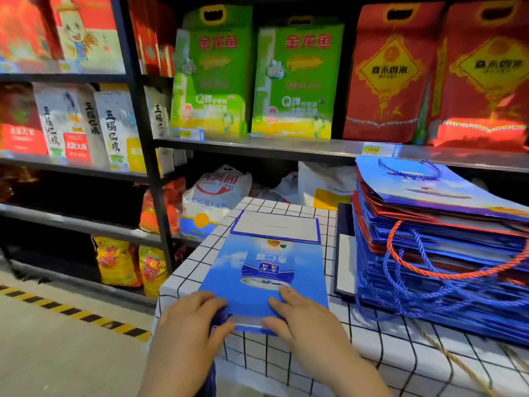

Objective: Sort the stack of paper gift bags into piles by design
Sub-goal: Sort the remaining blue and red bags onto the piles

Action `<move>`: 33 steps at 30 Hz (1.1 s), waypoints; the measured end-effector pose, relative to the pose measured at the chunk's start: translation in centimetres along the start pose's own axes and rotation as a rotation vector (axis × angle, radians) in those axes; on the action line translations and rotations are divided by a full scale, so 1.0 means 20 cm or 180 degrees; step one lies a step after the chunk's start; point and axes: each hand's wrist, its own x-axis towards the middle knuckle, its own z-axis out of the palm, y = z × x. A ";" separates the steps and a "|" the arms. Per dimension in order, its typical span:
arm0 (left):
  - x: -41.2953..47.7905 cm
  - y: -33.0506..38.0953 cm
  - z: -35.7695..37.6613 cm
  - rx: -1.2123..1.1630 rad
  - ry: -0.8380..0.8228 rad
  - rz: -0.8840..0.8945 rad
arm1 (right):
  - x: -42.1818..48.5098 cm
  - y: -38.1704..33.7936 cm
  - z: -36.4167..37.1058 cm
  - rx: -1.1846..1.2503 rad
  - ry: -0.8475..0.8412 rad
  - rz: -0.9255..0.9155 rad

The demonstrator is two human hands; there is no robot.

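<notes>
Dark metal shelving (257, 147) fills the upper half of the frame, carrying green packs (211, 73) at top centre and red packs (386, 75) at top right, with more sacks on the lower boards at left. Below it, a table under a white cloth with a black grid (372, 353) takes up the lower right. On the cloth at the right edge sits the tall stack of gift bags (443, 253), mostly blue with a few red edges showing, with blue and orange-red cord handles spilling from its near side. Just left of the stack, apart from it, one blue gift bag (266, 267) lies flat at the centre of the frame, its folded white base toward the shelving. The left hand (189, 319) pinches the bag's near left corner, fingers on top and thumb at the edge. The right hand (306, 319) grips the near edge beside it in the same way.
</notes>
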 end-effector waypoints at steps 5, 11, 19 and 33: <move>-0.03 0.04 -0.07 0.0302 -0.0407 -0.0394 | -0.03 -0.04 0.00 0.0196 -0.0079 0.0234; 0.04 0.19 -0.12 -0.2708 -0.0946 -0.2012 | -0.05 -0.03 0.05 0.0833 0.0298 0.0316; 0.10 0.35 -0.14 -0.5343 -0.0623 -0.2586 | -0.11 -0.06 0.08 0.1914 0.0448 -0.0227; 0.02 0.35 -0.12 -0.3080 -0.2268 -0.1144 | -0.06 -0.08 -0.21 0.4798 0.1215 0.0606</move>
